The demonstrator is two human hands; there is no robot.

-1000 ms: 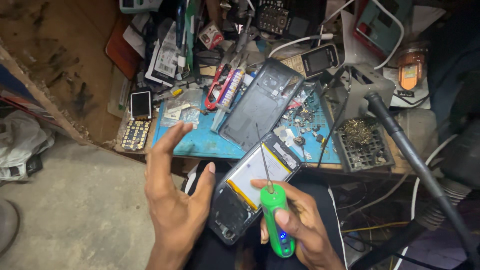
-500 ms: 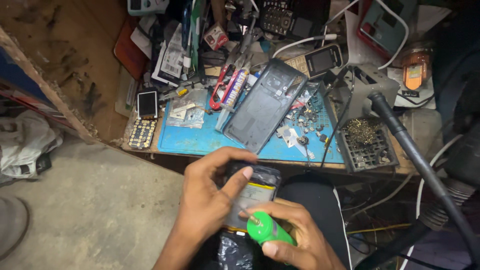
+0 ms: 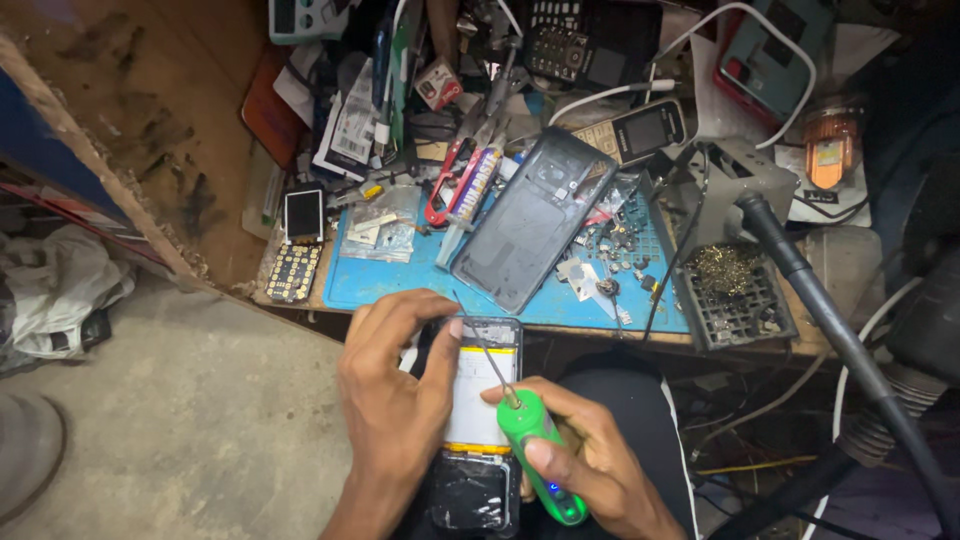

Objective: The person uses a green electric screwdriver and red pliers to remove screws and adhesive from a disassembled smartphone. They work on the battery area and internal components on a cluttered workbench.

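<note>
Head view: left hand (image 3: 395, 400) curls around an opened phone (image 3: 478, 420), fingers closed on its edge, over the lap just below the blue mat (image 3: 400, 285). Right hand (image 3: 590, 460) grips a green electric screwdriver (image 3: 535, 455), bit at the phone's upper end. The phone's back is off and its battery exposed; a dark back cover (image 3: 530, 220) lies on the mat among loose screws (image 3: 620, 245). Disassembly looks partway done.
</note>
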